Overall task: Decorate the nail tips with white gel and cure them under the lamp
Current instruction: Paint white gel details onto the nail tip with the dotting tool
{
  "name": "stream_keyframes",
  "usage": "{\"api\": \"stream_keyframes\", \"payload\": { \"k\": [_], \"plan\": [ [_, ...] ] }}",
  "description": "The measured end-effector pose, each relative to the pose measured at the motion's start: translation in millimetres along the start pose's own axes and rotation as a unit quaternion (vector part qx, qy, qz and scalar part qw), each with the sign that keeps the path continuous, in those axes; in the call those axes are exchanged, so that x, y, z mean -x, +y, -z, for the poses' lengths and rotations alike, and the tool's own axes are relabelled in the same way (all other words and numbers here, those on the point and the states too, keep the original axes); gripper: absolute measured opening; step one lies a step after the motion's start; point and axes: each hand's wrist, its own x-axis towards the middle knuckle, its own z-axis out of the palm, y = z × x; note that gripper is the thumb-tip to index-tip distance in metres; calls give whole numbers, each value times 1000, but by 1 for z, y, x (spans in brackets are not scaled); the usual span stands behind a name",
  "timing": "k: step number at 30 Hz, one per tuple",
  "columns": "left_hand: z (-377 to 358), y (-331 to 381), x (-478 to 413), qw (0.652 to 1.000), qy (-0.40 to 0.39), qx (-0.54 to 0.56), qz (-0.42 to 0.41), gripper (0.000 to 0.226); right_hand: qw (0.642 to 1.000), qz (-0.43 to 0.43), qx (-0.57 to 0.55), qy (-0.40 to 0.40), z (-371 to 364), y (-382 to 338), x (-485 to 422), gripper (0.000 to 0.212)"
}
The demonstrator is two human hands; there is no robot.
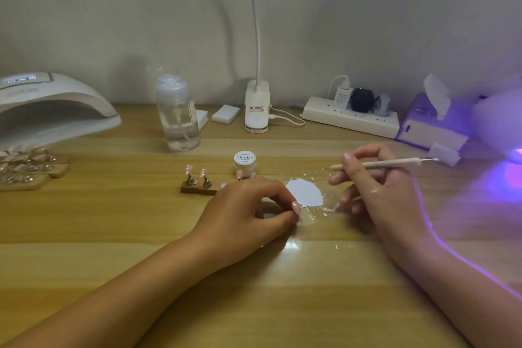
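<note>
My right hand (pixel 375 186) grips a thin white nail brush (pixel 378 164) lying nearly level, handle pointing right. My left hand (pixel 248 206) rests on the table with curled fingers, thumb and forefinger pinching at something small that I cannot make out. Between the hands a white gel smear (pixel 305 192) covers a clear sheet. A small white gel jar (pixel 245 161) stands behind it. A wooden holder (pixel 197 188) carries two pink nail tips (pixel 195 171) on metal stands, partly hidden by my left hand. The white curing lamp (pixel 50 104) sits at the far left.
A clear pump bottle (pixel 178 116) stands at the back, a clip lamp base (pixel 256 107) and power strip (pixel 350 117) further right. Wooden strips with nail tips (pixel 25 167) lie at left. A purple-lit device (pixel 497 118) and tissue box (pixel 432 127) occupy the right.
</note>
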Motion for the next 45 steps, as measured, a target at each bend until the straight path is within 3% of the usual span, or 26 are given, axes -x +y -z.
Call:
{"api": "stream_keyframes", "payload": {
  "k": [3, 7, 10, 22, 27, 45],
  "plan": [
    [0, 2, 1, 1000, 7, -4, -13, 12, 999, 34, -9, -4, 0, -12, 8, 6],
    [0, 3, 1, 999, 17, -18, -30, 16, 990, -80, -105, -44, -12, -20, 21, 26],
    [-1, 2, 1, 999, 18, -24, -31, 16, 987, -118, -95, -46, -17, -19, 28, 27],
    [-1, 5, 1, 999, 17, -37, -29, 21, 991, -99, -55, -72, -23, -18, 30, 38],
    [-1, 4, 0, 999, 16, -28, -22, 19, 990, -103, -62, -71, -22, -20, 30, 27],
    [-1, 7, 0, 999, 18, -27, -25, 22, 990, -108, -61, -65, -21, -18, 28, 29]
  ]
}}
